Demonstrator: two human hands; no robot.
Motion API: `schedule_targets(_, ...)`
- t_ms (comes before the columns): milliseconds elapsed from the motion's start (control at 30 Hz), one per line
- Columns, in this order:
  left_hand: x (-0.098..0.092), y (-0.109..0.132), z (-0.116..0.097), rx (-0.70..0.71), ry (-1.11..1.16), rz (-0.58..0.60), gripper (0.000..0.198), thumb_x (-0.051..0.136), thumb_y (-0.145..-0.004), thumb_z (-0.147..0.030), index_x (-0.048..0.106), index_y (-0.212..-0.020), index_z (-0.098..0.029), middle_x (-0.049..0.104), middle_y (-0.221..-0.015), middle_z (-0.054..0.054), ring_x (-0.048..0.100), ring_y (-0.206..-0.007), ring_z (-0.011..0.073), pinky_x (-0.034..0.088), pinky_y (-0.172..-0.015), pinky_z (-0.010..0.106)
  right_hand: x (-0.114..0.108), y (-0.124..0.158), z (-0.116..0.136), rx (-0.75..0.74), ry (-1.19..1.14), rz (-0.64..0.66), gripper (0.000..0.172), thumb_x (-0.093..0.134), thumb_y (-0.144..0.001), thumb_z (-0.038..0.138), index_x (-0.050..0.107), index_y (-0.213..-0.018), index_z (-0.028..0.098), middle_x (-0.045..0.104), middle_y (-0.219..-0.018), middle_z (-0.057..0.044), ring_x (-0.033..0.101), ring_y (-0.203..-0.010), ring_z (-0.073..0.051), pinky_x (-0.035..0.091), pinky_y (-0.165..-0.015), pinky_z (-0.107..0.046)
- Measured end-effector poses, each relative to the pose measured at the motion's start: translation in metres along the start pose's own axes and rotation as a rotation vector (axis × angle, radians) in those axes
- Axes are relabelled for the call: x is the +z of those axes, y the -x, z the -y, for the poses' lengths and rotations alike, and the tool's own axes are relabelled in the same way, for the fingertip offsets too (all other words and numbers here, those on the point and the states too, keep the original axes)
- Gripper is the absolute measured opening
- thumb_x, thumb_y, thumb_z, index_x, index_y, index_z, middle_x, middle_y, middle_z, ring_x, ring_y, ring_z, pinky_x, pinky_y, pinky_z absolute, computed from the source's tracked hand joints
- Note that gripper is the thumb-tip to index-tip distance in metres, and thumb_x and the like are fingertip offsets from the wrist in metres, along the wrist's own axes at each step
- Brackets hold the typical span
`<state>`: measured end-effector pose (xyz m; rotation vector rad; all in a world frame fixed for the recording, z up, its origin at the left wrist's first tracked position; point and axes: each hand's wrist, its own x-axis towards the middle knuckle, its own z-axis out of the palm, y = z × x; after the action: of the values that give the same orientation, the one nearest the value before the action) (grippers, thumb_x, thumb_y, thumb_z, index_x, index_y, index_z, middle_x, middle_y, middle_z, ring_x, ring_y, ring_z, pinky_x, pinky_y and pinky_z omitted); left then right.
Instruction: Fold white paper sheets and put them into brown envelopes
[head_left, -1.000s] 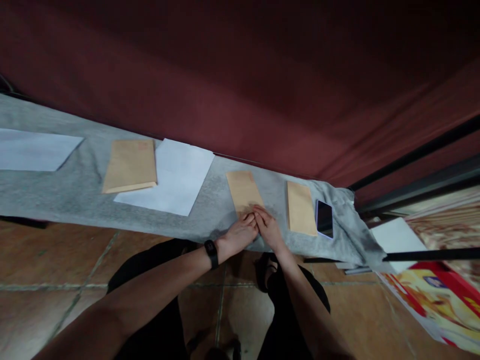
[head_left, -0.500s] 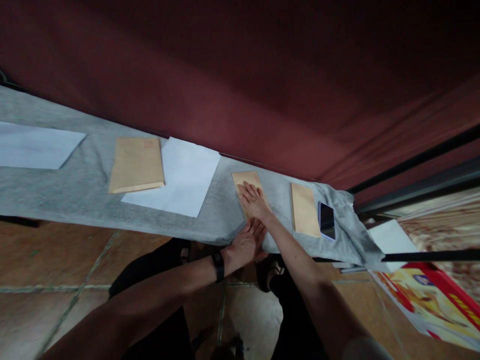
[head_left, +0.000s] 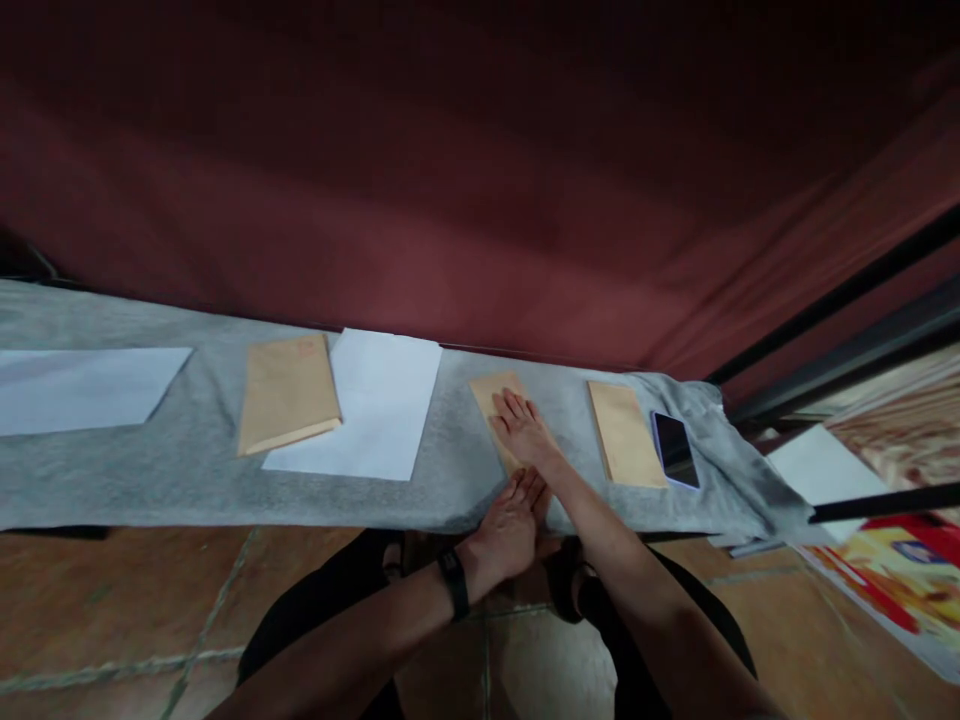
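Observation:
A brown envelope (head_left: 489, 388) lies at a slant on the grey cloth. My right hand (head_left: 523, 430) rests flat on its upper part, fingers stretched out and pressing nothing but the paper. Lower down, my left hand (head_left: 510, 522), with a black band at the wrist, lies over the envelope's near end at the cloth's front edge. Its fingers are extended and close under my right wrist; they partly cover the paper. To the right is a stack of brown envelopes (head_left: 626, 435), apart from both hands.
A phone (head_left: 676, 450) lies right of the envelope stack. Further left, a larger brown envelope (head_left: 289, 395) overlaps white paper (head_left: 375, 420), and more white sheets (head_left: 82, 388) lie at far left. A dark red curtain-like surface (head_left: 450, 250) rises behind. A colourful box (head_left: 911, 575) stands lower right.
The view has tilted, so the bench sits lower and more level in the picture. Both hands stay on the same envelope, with hardly any visible shift over it.

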<state>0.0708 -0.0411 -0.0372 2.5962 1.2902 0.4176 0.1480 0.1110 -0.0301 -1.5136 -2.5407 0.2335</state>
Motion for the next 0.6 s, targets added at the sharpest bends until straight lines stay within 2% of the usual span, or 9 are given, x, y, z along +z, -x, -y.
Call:
schedule_targets(100,-0.005,0.003,-0.003,-0.035,-0.008,0.038,0.079,0.047,-0.095,-0.062,0.041,-0.151,-0.007,0.044,-0.158,0.022,0.035,-0.151,0.0314,0.023,-0.125,0.047,0.0,0.051,-0.02,-0.003,-0.133,-0.06,0.051,0.036,-0.105,0.032,0.045,-0.154,0.019,0.039,-0.162,-0.013,0.033,-0.152,-0.024,0.025,-0.124,-0.049)
schedule_targets(233,-0.011,0.006,-0.004,-0.011,-0.003,0.03,0.075,0.049,-0.095,-0.059,0.043,-0.15,-0.008,0.044,-0.158,0.02,0.035,-0.151,0.0302,0.027,-0.124,0.048,0.0,0.115,-0.037,0.012,-0.391,-0.155,0.049,0.04,-0.1,0.032,0.057,-0.144,0.019,0.052,-0.153,-0.013,0.043,-0.146,-0.027,0.033,-0.121,-0.055)
schedule_targets(333,-0.015,0.004,0.001,-0.02,0.024,-0.02,0.061,0.046,-0.099,-0.047,0.046,-0.149,-0.011,0.048,-0.156,0.018,0.041,-0.148,0.0268,0.033,-0.122,0.045,-0.001,0.145,-0.038,0.207,-0.528,-0.28,0.047,0.044,-0.097,0.04,0.065,-0.135,0.022,0.06,-0.144,-0.014,0.053,-0.137,-0.028,0.041,-0.118,-0.051)
schedule_targets(467,-0.016,0.004,0.005,-0.087,0.014,-0.067,0.051,0.04,-0.102,-0.026,0.045,-0.149,-0.007,0.049,-0.156,0.018,0.043,-0.147,0.0218,0.037,-0.12,0.037,-0.003,0.154,-0.032,0.468,-0.627,-0.447,0.045,0.055,-0.087,0.048,0.072,-0.116,0.018,0.073,-0.118,-0.018,0.068,-0.113,-0.031,0.052,-0.103,-0.047)
schedule_targets(533,-0.014,0.005,0.005,-0.099,-0.006,-0.066,0.052,0.039,-0.1,-0.022,0.045,-0.149,-0.005,0.045,-0.158,0.019,0.039,-0.149,0.0226,0.036,-0.121,0.036,-0.007,0.149,-0.027,0.566,-0.695,-0.442,0.04,0.06,-0.08,0.047,0.073,-0.104,0.018,0.076,-0.097,-0.015,0.071,-0.092,-0.029,0.056,-0.087,-0.042)
schedule_targets(600,-0.013,0.005,0.004,-0.115,-0.012,-0.067,0.053,0.039,-0.099,-0.02,0.045,-0.149,-0.003,0.043,-0.159,0.02,0.038,-0.15,0.0243,0.036,-0.121,0.037,-0.012,0.141,-0.022,0.618,-0.762,-0.387,0.032,0.062,-0.076,0.046,0.072,-0.089,0.019,0.073,-0.077,-0.008,0.069,-0.077,-0.025,0.056,-0.073,-0.036)
